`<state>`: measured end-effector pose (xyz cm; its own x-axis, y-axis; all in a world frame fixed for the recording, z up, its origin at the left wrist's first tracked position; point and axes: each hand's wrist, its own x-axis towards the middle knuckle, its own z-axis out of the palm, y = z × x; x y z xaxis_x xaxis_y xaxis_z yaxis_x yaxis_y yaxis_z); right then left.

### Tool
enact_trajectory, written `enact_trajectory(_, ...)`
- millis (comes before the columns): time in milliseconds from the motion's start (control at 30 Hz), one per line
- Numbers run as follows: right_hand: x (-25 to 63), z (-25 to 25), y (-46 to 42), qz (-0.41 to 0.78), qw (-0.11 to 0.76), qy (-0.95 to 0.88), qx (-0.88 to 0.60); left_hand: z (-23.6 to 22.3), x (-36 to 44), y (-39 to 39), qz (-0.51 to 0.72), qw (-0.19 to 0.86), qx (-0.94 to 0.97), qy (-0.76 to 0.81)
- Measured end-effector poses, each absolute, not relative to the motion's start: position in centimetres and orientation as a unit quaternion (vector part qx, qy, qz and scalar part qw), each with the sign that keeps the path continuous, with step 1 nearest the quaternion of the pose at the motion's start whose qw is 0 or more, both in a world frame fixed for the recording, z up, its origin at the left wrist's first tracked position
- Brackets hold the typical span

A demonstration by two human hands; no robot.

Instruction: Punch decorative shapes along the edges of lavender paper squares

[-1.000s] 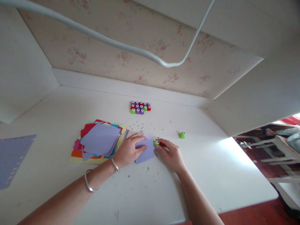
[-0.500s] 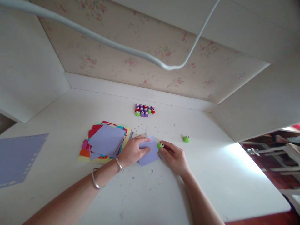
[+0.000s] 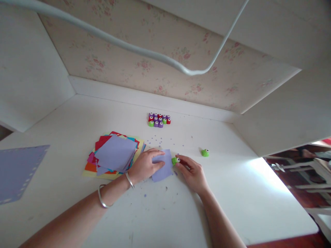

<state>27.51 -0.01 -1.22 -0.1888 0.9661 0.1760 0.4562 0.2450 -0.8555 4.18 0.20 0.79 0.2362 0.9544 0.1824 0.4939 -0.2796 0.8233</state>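
Observation:
My left hand [image 3: 144, 164] holds a small square of purple paper [image 3: 165, 175] against the table, its fingers and thumb pressing on the sheet's left part. At that paper's right edge sits a green paper punch [image 3: 176, 161] with a white, eye-like button. My right hand [image 3: 191, 172] grips this punch between thumb and fingers. Whether the paper's edge lies inside the punch slot is too small to tell. Tiny purple cut-outs [image 3: 155, 140] are scattered behind the sheet, with more bits around its lower edge.
Left of my hands lies a stack of coloured paper squares [image 3: 116, 153]. A larger purple sheet [image 3: 20, 172] with punched edges is at far left. Several punches [image 3: 156, 120] stand grouped near the wall; another green punch [image 3: 205, 153] sits to the right. A white cable [image 3: 144, 51] hangs across above.
The view has shifted slightly. My left hand and the small paper have moved a little to the left, and the green punch shows slightly more at the paper's edge.

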Motion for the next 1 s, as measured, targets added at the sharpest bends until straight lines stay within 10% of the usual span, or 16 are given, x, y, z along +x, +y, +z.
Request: enact_trajectory(1000, 27.2, -0.6, -0.5, 0.257, 0.311, -0.783, -0.473, 0.2, 5.1, -1.1, 0.341, 0.189, 0.779, 0.491)
